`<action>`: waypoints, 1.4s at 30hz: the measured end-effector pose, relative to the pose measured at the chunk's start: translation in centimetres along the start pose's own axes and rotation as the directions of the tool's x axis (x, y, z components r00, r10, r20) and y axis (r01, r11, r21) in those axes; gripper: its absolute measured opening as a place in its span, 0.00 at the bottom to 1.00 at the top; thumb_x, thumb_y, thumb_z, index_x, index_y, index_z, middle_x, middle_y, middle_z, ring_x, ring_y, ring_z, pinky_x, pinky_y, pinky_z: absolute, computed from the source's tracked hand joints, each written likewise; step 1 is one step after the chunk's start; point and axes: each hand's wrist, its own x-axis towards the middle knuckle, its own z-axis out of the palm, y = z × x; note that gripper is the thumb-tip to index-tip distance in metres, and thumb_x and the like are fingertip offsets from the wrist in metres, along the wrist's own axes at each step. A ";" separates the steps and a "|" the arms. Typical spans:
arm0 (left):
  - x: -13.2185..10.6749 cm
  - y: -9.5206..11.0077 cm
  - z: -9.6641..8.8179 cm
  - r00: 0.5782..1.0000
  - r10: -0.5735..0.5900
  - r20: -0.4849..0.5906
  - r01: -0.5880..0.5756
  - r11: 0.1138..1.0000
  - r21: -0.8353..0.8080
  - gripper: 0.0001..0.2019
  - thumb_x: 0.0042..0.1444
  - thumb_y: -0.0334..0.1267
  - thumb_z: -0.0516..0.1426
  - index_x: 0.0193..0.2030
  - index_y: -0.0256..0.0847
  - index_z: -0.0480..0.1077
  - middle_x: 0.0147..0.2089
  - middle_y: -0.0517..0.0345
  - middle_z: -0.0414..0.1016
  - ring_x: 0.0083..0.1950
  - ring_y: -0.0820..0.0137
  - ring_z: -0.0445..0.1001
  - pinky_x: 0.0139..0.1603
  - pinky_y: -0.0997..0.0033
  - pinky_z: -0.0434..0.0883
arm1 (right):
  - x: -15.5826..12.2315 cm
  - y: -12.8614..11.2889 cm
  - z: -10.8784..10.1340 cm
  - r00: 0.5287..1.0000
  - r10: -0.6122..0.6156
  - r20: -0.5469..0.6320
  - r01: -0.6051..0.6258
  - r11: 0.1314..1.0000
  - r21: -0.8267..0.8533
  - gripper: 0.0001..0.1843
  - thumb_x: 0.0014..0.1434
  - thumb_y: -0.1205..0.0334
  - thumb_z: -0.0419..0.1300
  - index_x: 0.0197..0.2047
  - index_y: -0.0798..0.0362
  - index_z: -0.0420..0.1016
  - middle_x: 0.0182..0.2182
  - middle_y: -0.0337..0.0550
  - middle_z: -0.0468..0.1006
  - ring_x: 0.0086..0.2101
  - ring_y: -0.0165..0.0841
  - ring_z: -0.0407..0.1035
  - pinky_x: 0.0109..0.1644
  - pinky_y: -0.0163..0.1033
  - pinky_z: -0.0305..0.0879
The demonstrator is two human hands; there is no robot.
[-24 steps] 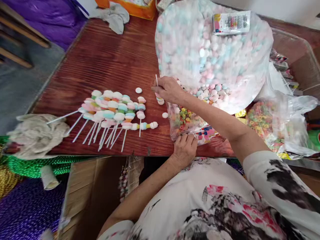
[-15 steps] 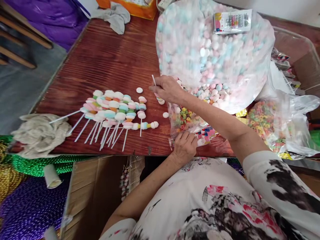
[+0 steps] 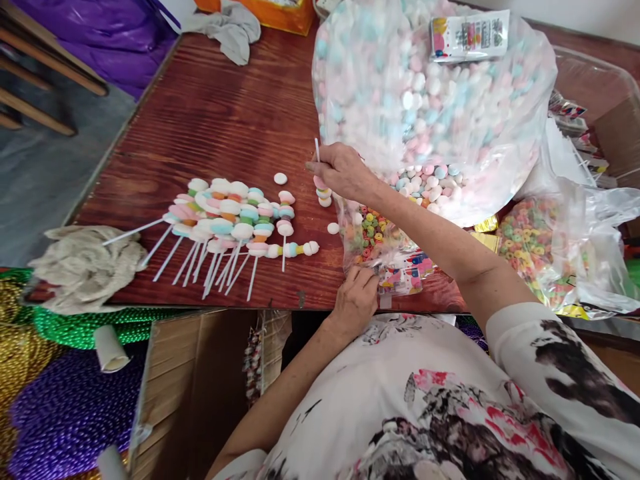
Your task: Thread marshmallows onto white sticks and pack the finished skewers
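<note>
My right hand (image 3: 343, 172) is closed in a pinch around a candy skewer (image 3: 324, 193). Its white stick pokes up past my fingertips, while pink and white candy discs show below them; the middle is hidden. At the table's front edge, my left hand (image 3: 356, 293) has bent fingers closed on the near edge of a clear plastic bag (image 3: 353, 248) of ring candies (image 3: 371, 230). Small printed packets (image 3: 404, 279) lie right beside those fingers. Two loose white candies, one (image 3: 281, 179) farther back and one (image 3: 333, 228) nearer, rest left of the bag.
Several candy skewers (image 3: 233, 210) lie piled at the left, sticks toward the front edge. A big clear bag (image 3: 430, 100) of pastel candies fills the back, with a packet (image 3: 470, 37) on top. Another ring-candy bag (image 3: 527, 233) lies right. A crumpled cloth (image 3: 90, 267) sits front left.
My right hand has shifted slightly right and up with the skewer, showing more of its candies. My left hand has slid a little left, and the bag's near edge looks more bunched.
</note>
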 end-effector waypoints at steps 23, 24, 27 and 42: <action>2.7 -3.2 -2.9 0.773 -0.548 0.319 0.607 0.494 -0.622 0.06 0.47 0.37 0.63 0.25 0.37 0.75 0.24 0.61 0.74 0.25 0.75 0.67 0.28 0.74 0.63 | -5.0 -1.9 -4.0 0.960 -0.176 -0.218 0.223 0.951 0.216 0.15 0.63 0.52 0.61 0.29 0.52 0.72 0.21 0.30 0.72 0.22 0.23 0.61 0.28 0.33 0.64; 2.8 -3.4 -3.0 0.748 -0.569 0.342 0.625 0.430 -0.652 0.07 0.47 0.39 0.64 0.25 0.37 0.75 0.23 0.62 0.73 0.24 0.75 0.65 0.26 0.75 0.63 | -7.1 -2.3 -5.3 0.947 -0.165 -0.274 0.241 0.931 0.273 0.14 0.62 0.50 0.62 0.31 0.52 0.74 0.22 0.31 0.74 0.21 0.23 0.61 0.25 0.33 0.62; 2.9 -3.4 -3.3 0.717 -0.607 0.343 0.623 0.338 -0.705 0.09 0.45 0.40 0.65 0.24 0.36 0.75 0.22 0.62 0.73 0.23 0.76 0.65 0.25 0.75 0.62 | -13.6 -2.3 -8.6 0.879 -0.095 -0.467 0.304 0.866 0.397 0.12 0.60 0.51 0.64 0.31 0.50 0.78 0.24 0.35 0.76 0.18 0.23 0.61 0.20 0.33 0.56; 3.7 0.1 -3.1 0.822 -0.563 0.084 0.495 0.634 -0.593 0.09 0.49 0.33 0.62 0.22 0.37 0.68 0.24 0.63 0.69 0.26 0.76 0.65 0.27 0.76 0.62 | -23.3 1.7 -9.4 0.826 0.147 -0.545 0.256 0.762 0.595 0.10 0.55 0.58 0.68 0.26 0.54 0.79 0.23 0.41 0.77 0.17 0.24 0.59 0.18 0.34 0.52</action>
